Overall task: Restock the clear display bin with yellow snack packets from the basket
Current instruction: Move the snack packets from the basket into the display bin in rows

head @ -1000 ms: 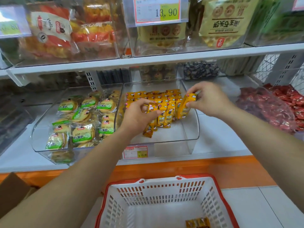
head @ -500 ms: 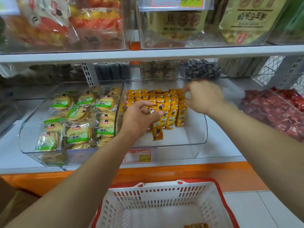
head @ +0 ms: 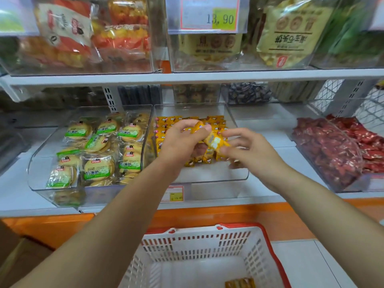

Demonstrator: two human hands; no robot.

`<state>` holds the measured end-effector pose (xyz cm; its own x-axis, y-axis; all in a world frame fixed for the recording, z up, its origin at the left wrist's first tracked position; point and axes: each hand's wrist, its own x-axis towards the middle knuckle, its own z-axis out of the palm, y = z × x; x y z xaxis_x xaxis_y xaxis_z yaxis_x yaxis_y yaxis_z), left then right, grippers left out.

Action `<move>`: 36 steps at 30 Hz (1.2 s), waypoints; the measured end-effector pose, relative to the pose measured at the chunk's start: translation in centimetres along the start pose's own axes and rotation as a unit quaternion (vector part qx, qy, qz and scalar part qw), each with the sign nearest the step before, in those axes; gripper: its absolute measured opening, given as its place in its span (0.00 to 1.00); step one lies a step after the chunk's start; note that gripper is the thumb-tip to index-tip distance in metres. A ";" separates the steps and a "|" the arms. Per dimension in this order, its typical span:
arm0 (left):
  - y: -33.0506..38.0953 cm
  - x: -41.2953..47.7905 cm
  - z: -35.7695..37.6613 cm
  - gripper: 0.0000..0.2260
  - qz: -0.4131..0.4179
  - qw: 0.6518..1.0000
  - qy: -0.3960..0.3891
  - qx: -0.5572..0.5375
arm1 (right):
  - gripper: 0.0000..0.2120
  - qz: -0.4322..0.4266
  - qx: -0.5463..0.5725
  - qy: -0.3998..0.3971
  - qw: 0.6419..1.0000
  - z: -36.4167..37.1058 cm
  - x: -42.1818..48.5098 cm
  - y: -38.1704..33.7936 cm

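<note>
Both hands meet above the clear display bin point(head: 239, 173), which sits on the lower shelf point(head: 270, 199) near its front edge. The left hand point(head: 180, 142) has its thumb and fingers point(head: 204, 129) pressed onto a yellow snack packet point(head: 215, 141) that it holds tilted over the middle of the bin. The right hand point(head: 252, 151) touches the same packet from the other side, its thumb and first finger closing on the lower end while the remaining fingers spread loosely; whether it truly grips the packet or only steadies it is hard to tell through the motion blur. Inside the bin, rows of yellow packets point(head: 216, 121) stand packed against the back wall and left side, with a few at the front of the stack leaning, and the front right part of the bin floor lies bare. Just to the left, touching the bin, a second clear bin point(head: 39, 163) holds round biscuits in green-labelled wrappers point(head: 97, 169). To the right, well apart, a bin of red wrapped sweets point(head: 336, 150) sits at the shelf's right end. A price label point(head: 172, 193) hangs on the shelf's front edge below the display bin. Below, on the floor, the white basket point(head: 197, 244) with a red rim stands open, with a couple of yellow packets point(head: 240, 283) lying at its near right corner.
</note>
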<state>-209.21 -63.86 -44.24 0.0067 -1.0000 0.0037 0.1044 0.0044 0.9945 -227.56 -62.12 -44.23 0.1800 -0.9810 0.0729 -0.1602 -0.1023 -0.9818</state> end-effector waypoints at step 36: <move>-6.6 11.0 -1.2 0.17 0.168 0.779 0.018 0.604 | 0.17 -0.093 -0.592 -0.038 0.800 -1.8 14.6 0.9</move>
<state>-208.62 -74.88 -50.92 -0.1384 -0.9430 0.3027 -0.9212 0.2348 0.3103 -226.86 -76.83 -43.77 0.3582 -0.9225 0.1435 -0.9224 -0.3735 -0.0982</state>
